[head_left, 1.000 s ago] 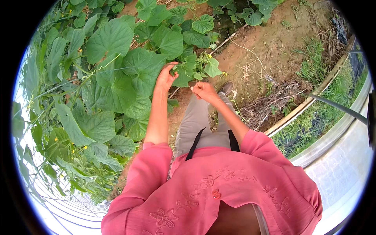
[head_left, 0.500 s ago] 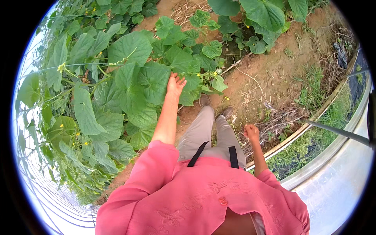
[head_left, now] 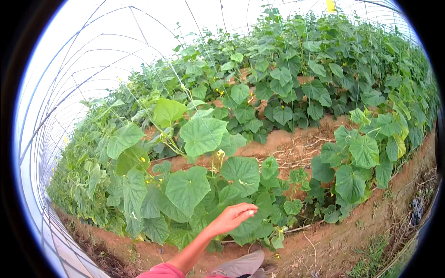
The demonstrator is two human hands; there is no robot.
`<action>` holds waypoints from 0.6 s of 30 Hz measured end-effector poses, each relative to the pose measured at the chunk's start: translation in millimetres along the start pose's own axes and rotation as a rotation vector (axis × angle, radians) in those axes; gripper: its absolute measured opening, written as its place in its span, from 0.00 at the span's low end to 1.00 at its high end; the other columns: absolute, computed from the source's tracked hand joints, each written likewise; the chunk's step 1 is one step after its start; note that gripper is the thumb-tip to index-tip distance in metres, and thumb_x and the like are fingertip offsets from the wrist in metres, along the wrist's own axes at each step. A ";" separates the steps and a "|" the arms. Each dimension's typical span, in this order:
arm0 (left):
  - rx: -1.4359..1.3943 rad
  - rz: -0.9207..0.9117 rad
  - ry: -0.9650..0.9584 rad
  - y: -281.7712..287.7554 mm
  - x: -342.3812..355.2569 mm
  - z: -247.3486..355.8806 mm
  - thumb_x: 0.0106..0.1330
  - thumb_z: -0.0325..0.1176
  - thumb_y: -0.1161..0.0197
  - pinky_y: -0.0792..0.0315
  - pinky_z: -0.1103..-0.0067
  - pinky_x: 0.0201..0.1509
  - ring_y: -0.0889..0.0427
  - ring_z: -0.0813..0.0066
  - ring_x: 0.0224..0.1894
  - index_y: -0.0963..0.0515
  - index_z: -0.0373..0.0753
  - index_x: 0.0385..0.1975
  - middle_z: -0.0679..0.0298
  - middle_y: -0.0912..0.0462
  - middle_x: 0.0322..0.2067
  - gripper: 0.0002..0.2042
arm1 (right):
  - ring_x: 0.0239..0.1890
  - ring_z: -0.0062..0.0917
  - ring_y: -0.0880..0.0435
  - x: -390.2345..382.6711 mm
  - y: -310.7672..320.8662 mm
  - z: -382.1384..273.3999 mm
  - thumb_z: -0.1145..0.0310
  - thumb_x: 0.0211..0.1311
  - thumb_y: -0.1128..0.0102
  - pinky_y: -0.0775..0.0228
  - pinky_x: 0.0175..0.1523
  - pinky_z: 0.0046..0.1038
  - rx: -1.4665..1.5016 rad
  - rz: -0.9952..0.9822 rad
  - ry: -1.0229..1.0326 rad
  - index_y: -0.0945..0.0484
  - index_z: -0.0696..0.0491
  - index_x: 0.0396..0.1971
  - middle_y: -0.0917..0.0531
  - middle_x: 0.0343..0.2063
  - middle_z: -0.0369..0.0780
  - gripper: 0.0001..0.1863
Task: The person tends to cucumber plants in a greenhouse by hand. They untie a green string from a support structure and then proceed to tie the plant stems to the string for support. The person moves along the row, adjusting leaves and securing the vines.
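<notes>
My left hand reaches out over a cucumber plant at the lower middle, its arm coming up from a pink sleeve. Its fingers are stretched forward and lie close together, with a pale spot at one tip that may be a nail. I see nothing held in it. Broad green cucumber leaves stand just left of the hand, and another large leaf is above it. Whether the fingers touch the foliage behind them, I cannot tell. A thin support string runs down to the vine. My right hand is out of view.
Rows of trellised cucumber plants fill the background, with bare brown soil between them. A leafy plant stands at the right. Curved greenhouse hoops rise at the left. My trouser leg shows at the bottom.
The view has tipped up from my body to the plant rows and hoops. My left hand has come away from the leaf edge, fingers now pointing right. My right hand has left the picture.
</notes>
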State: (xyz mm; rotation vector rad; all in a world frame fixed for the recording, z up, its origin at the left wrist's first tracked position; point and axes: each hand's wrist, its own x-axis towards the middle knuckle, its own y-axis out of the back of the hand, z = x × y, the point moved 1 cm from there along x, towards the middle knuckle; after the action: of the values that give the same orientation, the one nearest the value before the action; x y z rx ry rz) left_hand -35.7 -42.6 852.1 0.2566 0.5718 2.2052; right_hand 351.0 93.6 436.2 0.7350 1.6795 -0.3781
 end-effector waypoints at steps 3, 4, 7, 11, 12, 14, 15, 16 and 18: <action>0.494 0.503 -0.498 99.6 26.6 114.5 0.65 0.27 0.43 0.29 0.76 0.51 0.21 0.68 0.46 0.25 0.34 0.47 0.58 0.20 0.43 0.11 | 0.11 0.26 0.26 -10.5 -4.4 -80.7 0.61 0.66 0.49 0.35 0.15 0.28 -0.139 0.010 0.105 0.23 0.60 0.23 0.23 0.13 0.42 0.18; 0.696 0.697 -0.660 130.4 37.2 155.1 0.64 0.25 0.43 0.30 0.75 0.52 0.22 0.66 0.48 0.25 0.34 0.47 0.57 0.20 0.44 0.12 | 0.11 0.26 0.26 -12.5 -1.7 -101.7 0.61 0.67 0.49 0.35 0.15 0.28 -0.156 0.021 0.134 0.23 0.60 0.23 0.24 0.13 0.42 0.18; 0.966 1.175 -0.992 224.3 51.3 259.1 0.64 0.25 0.42 0.29 0.70 0.52 0.23 0.57 0.48 0.26 0.35 0.50 0.53 0.22 0.45 0.14 | 0.11 0.25 0.27 -17.8 -14.2 -150.8 0.61 0.67 0.50 0.35 0.15 0.28 -0.244 0.002 0.226 0.22 0.59 0.23 0.24 0.12 0.41 0.18; 1.348 1.380 -1.078 337.3 72.3 358.9 0.65 0.29 0.44 0.33 0.67 0.58 0.28 0.55 0.54 0.32 0.33 0.55 0.51 0.26 0.50 0.18 | 0.10 0.24 0.27 -23.0 -31.5 -191.7 0.61 0.67 0.51 0.35 0.15 0.29 -0.317 -0.025 0.318 0.22 0.59 0.23 0.24 0.12 0.40 0.18; 1.459 1.472 -1.052 366.1 79.2 371.9 0.66 0.30 0.45 0.35 0.66 0.60 0.29 0.55 0.55 0.33 0.33 0.56 0.53 0.27 0.51 0.19 | 0.10 0.24 0.28 -22.8 -35.8 -197.9 0.61 0.67 0.51 0.35 0.15 0.29 -0.333 -0.025 0.333 0.22 0.58 0.23 0.24 0.12 0.40 0.18; 1.672 1.592 -0.948 416.5 99.4 392.1 0.67 0.32 0.46 0.35 0.67 0.60 0.30 0.56 0.56 0.33 0.34 0.57 0.54 0.27 0.53 0.20 | 0.10 0.24 0.28 -22.5 -39.3 -201.8 0.61 0.67 0.52 0.35 0.15 0.29 -0.343 -0.015 0.340 0.22 0.58 0.23 0.24 0.12 0.39 0.18; 1.778 1.645 -0.888 433.0 105.0 401.2 0.67 0.33 0.46 0.35 0.67 0.60 0.30 0.56 0.56 0.33 0.34 0.57 0.55 0.27 0.53 0.20 | 0.10 0.24 0.28 -21.4 -41.5 -201.6 0.61 0.67 0.52 0.35 0.15 0.29 -0.347 -0.016 0.341 0.22 0.58 0.23 0.24 0.12 0.39 0.19; 1.814 1.638 -0.804 443.5 111.1 406.9 0.67 0.34 0.46 0.35 0.68 0.60 0.30 0.57 0.57 0.33 0.35 0.58 0.55 0.27 0.53 0.20 | 0.10 0.24 0.28 -19.9 -42.9 -198.1 0.61 0.67 0.52 0.35 0.15 0.29 -0.345 -0.016 0.337 0.22 0.58 0.22 0.24 0.11 0.39 0.19; 1.887 1.616 -0.630 454.0 118.4 413.3 0.68 0.35 0.46 0.34 0.69 0.60 0.30 0.60 0.58 0.33 0.36 0.58 0.56 0.27 0.54 0.20 | 0.10 0.23 0.29 -16.3 -44.4 -190.3 0.61 0.67 0.53 0.35 0.16 0.29 -0.348 -0.011 0.331 0.22 0.58 0.22 0.24 0.11 0.38 0.19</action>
State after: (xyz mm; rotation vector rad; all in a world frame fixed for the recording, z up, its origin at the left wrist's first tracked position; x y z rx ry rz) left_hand -267.0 -74.8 1432.1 2.9651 2.3436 1.4047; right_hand 180.2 172.1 492.1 0.5475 1.9939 0.0366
